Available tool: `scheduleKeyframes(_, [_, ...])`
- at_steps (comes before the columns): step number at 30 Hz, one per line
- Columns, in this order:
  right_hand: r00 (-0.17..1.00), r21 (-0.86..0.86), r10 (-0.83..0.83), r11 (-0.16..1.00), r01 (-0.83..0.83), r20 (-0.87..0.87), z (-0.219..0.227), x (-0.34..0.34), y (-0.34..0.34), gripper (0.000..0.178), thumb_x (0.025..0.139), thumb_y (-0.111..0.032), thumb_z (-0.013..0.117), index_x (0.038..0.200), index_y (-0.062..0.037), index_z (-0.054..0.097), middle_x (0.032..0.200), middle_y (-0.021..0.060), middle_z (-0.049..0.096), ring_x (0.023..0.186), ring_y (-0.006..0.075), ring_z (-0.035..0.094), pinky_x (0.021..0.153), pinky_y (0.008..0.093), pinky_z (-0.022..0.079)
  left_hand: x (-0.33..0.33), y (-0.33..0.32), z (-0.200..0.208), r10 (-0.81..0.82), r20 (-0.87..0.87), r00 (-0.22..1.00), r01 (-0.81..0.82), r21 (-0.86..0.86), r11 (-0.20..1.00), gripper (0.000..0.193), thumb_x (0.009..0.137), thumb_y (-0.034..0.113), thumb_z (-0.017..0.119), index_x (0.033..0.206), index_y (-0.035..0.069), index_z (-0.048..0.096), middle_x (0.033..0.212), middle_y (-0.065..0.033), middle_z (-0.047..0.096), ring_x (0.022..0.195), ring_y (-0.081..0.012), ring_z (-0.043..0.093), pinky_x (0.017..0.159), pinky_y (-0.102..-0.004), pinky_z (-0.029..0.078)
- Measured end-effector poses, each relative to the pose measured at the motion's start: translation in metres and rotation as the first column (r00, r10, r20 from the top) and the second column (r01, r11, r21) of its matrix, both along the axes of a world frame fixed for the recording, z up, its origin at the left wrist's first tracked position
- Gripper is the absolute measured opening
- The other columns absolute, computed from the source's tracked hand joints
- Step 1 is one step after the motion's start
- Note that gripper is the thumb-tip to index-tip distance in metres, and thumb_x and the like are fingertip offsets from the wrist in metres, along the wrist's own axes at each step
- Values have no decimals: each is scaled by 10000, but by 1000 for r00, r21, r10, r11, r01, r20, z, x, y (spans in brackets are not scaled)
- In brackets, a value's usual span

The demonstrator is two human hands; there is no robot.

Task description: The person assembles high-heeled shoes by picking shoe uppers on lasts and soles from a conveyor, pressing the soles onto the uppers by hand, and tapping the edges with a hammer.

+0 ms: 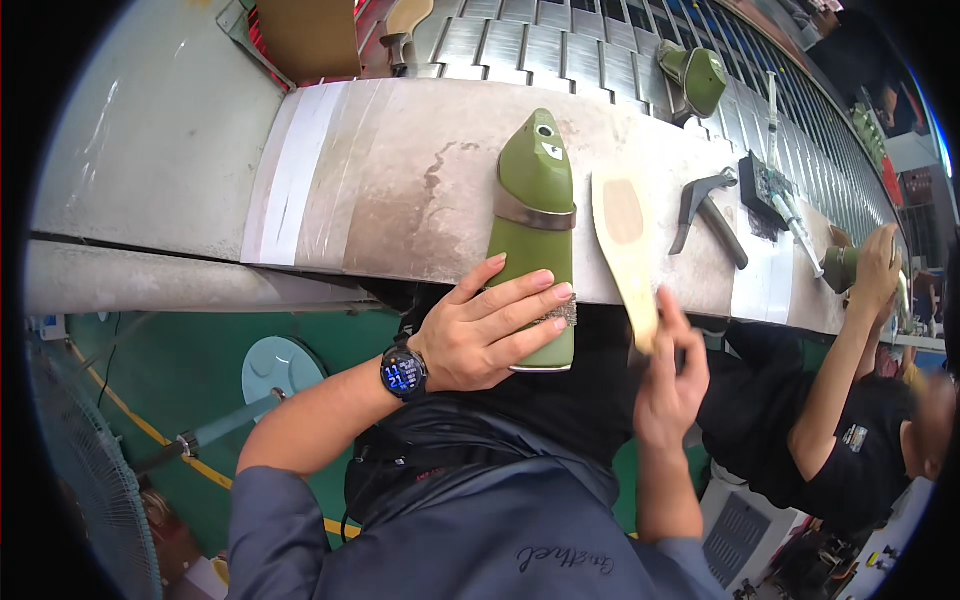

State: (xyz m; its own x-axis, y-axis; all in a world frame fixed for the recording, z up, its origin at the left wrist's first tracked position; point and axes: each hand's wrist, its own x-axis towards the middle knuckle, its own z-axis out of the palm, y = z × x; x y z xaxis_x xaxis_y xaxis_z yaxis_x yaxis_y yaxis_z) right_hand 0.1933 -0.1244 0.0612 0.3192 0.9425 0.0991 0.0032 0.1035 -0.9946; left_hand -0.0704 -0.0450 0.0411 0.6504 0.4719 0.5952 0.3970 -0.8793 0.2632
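A green shoe last (535,255) lies lengthwise on the bench, toe away from me, its heel end over the near edge. A brown strap (537,214) crosses its front part, and a glittery band (570,310) shows near its heel. My left hand (490,330), wearing a watch, lies over the rear of the last with fingers spread. To the right lies a cream insole (622,215) with a tan patch, its narrow end overhanging the edge. My right hand (672,375) is at that narrow end, fingers partly bent and blurred; whether it grips the insole is unclear.
Pincers (705,210) with a dark handle lie to the right, near a black block (765,190) and a syringe-like tube (795,220). Behind runs a metal slat conveyor (530,50) carrying another green last (700,80). A co-worker (850,440) sits at right. A fan (90,490) stands at lower left.
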Motion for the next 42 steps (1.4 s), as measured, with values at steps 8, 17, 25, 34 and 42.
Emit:
scheduleKeyframes(8, [780,-319,156,850,-418,-606,-29,-7,-15,408,1063,-148,587,1404,69,532,1167,172,731,1007,296,763,803,416,663,3,21,26,-97,-69,993,102,79,992,495,866,201,796,1346,189,672,1501,-91,640,1442,-289,556,1279,-583,276])
scheduleKeyframes(17, [828,4,284,947,-322,-484,7,-23,2,273,1064,-145,656,1180,100,689,1040,208,767,908,304,787,819,427,660,25,67,156,215,618,757,442,-725,529,450,1060,241,668,1350,-100,623,1320,-223,717,1193,-255,716,1012,-395,592])
scheduleKeyframes(25, [822,-103,307,911,-400,-480,64,-22,27,499,1150,-264,432,1231,199,602,1062,305,739,911,403,783,821,491,674,23,94,149,230,717,658,530,-658,535,429,1100,220,598,1434,-47,560,1344,-266,688,1220,-297,702,1033,-418,598])
scheduleKeyframes(34, [759,-59,255,931,-359,-599,71,-13,34,422,1131,-258,512,1233,126,654,1069,225,765,918,287,791,810,419,674,61,73,172,492,780,386,583,-620,526,524,1077,244,650,1491,-14,459,1123,-280,726,1070,-348,747,864,-379,648])
scheduleKeyframes(42, [799,107,389,917,-385,-458,75,-37,8,233,1066,-114,671,1198,68,734,1097,126,785,914,145,723,825,311,600,48,69,149,206,735,646,592,-653,472,456,1043,119,665,1461,-1,529,1310,-272,703,1237,-336,698,1019,-444,604])
